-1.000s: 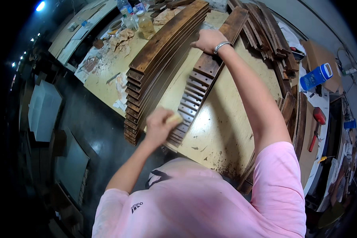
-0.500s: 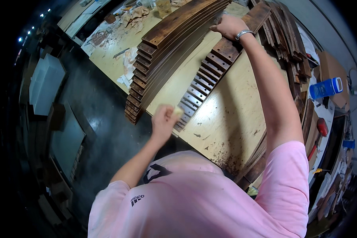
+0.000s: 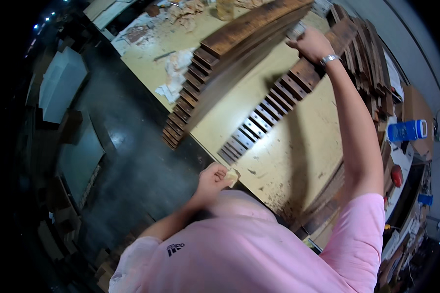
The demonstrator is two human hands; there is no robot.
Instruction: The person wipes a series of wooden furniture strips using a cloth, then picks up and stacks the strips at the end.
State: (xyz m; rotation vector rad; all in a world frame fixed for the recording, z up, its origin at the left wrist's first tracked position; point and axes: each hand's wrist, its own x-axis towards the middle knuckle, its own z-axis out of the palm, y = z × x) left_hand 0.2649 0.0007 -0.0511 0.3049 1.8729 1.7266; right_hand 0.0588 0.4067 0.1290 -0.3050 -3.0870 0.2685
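My left hand [image 3: 211, 183] is at the table's front edge, its fingers closed on a small pale-yellow pad [image 3: 233, 177], perhaps sponge or folded cloth. Just beyond it begins a stepped row of dark wooden slats [image 3: 305, 74], their drilled ends fanned toward me. My right hand [image 3: 314, 45] is over the far part of that row, fingers curled by a grey-white thing [image 3: 296, 32] that I cannot make out. Left of the row stands a stepped stack of curved brown slats [image 3: 244, 30], also with holes in their ends.
The pale worktable [image 3: 318, 146] carries dark flecks near its front edge. Crumpled paper [image 3: 177, 68] lies at its left side. More slats [image 3: 364, 53] are piled at the right, near a blue jug [image 3: 407, 130]. A white foam box [image 3: 63, 88] stands at far left.
My left hand has drawn back from the near slat ends toward my body, still holding the pad. My right hand stays at the far part of the row; the whole view has shifted.
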